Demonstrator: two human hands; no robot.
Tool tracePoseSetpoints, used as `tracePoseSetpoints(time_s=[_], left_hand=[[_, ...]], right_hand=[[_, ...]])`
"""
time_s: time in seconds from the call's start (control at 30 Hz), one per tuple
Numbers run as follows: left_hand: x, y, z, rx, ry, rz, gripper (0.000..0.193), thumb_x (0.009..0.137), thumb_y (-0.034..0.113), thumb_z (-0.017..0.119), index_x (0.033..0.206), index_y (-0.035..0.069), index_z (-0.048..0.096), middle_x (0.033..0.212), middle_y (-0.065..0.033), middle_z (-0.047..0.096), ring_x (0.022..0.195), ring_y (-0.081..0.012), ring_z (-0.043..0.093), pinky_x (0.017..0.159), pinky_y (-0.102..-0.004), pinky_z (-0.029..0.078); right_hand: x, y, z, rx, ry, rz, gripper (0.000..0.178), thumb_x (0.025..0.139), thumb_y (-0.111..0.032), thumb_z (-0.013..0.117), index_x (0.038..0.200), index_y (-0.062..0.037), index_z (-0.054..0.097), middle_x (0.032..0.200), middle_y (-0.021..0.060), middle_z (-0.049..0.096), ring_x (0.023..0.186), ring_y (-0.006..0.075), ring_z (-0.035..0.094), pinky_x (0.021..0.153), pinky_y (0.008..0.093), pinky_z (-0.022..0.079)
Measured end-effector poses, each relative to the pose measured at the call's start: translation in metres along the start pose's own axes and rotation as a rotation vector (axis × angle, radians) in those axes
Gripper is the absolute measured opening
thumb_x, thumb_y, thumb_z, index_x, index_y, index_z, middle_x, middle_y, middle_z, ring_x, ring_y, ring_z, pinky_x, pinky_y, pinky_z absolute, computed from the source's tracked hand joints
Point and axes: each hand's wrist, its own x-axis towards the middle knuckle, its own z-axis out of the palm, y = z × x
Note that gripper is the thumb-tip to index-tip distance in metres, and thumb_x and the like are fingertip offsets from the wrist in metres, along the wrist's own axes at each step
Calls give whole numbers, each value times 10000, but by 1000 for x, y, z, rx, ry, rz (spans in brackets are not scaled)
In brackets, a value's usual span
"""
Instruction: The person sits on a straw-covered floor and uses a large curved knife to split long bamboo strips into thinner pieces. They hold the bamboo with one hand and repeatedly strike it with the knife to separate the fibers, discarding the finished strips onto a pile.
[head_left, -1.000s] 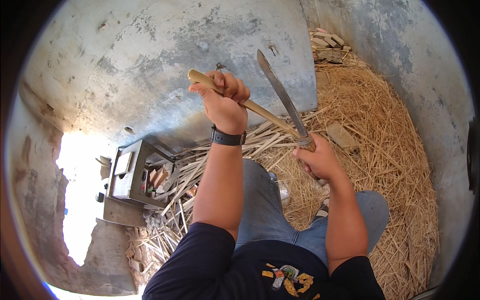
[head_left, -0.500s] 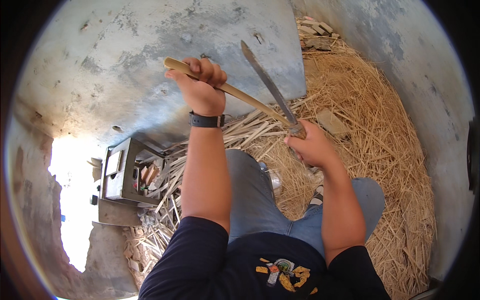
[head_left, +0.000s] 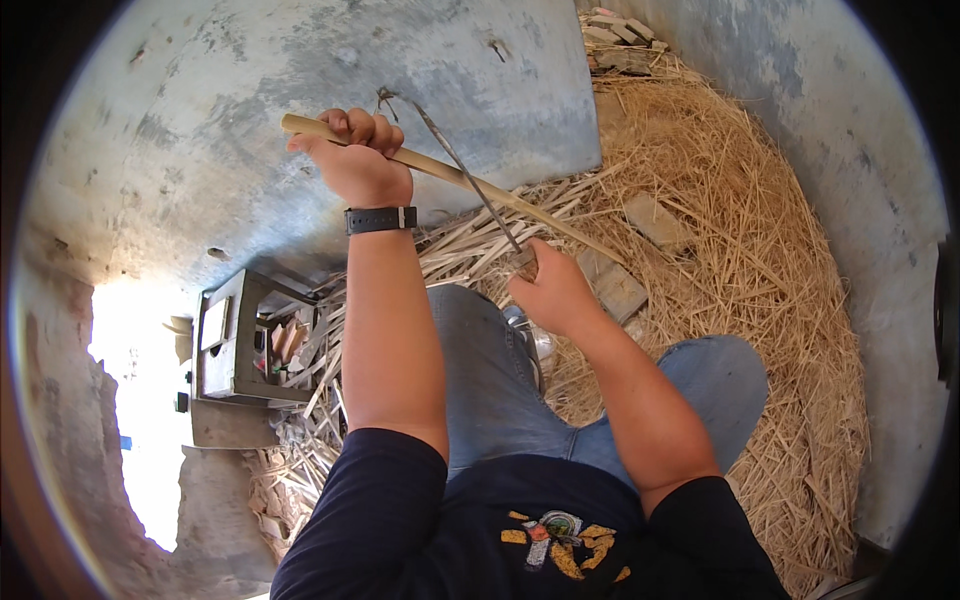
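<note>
The left hand [head_left: 365,165] grips a slender tan wooden stick [head_left: 432,167]; the right hand [head_left: 552,292] holds a curved dark-metal knife [head_left: 457,157], best stroked away from the left.

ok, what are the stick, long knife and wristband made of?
Stick: likely bamboo or wood, smooth; pale tan, low sheen.
Knife blade: looks like steel, dull; thin and dark grey. Its handle could be wood: brownish, but mostly hidden by the right hand.
Wristband: probably rubber or silicone, matte; plain black with little shine.

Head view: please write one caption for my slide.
Left hand grips a pale stick; right hand holds a long knife crossing it.
</note>
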Motion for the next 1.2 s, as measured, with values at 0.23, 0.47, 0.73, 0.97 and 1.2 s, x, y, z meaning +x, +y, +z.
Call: tracePoseSetpoints(time_s=[0.23,0.47,0.73,0.97,1.2], left_hand=[[1,-1,2,23,30,0,628,996,704,156,825,136,363,568,22,243,510,-136,161,497,-305,188],[-1,1,-2,28,49,20,633,996,702,136,814,140,363,566,18,244,510,-139,150,497,-307,187],[-2,1,-4,18,99,-6,605,1015,666,146,807,148,380,590,25,272,541,-137,181,517,-293,205],[-8,3,5,32,80,29,600,1016,663,146,812,159,398,593,33,286,538,-135,204,519,-291,212],[-11,-1,17,76,135,26,583,1023,646,148,821,162,401,615,29,315,540,-133,237,526,-286,238]], right_hand=[[11,28,-7,-57,8,63,377,786,-188,659,1083,40,620,946,242,693,939,404,667,844,440,516],[6,17,-4,-122,42,-76,500,784,-209,661,1200,61,596,1043,260,689,1007,406,659,891,440,510],[20,54,-6,-158,0,126,522,785,-203,651,1232,58,580,1050,270,685,1004,411,659,895,441,512],[6,18,5,-25,10,-4,382,781,-190,648,1074,52,614,959,260,688,930,421,662,828,451,515],[12,51,8,-16,120,100,316,783,-176,645,1009,41,605,892,256,679,887,421,666,791,454,519]])
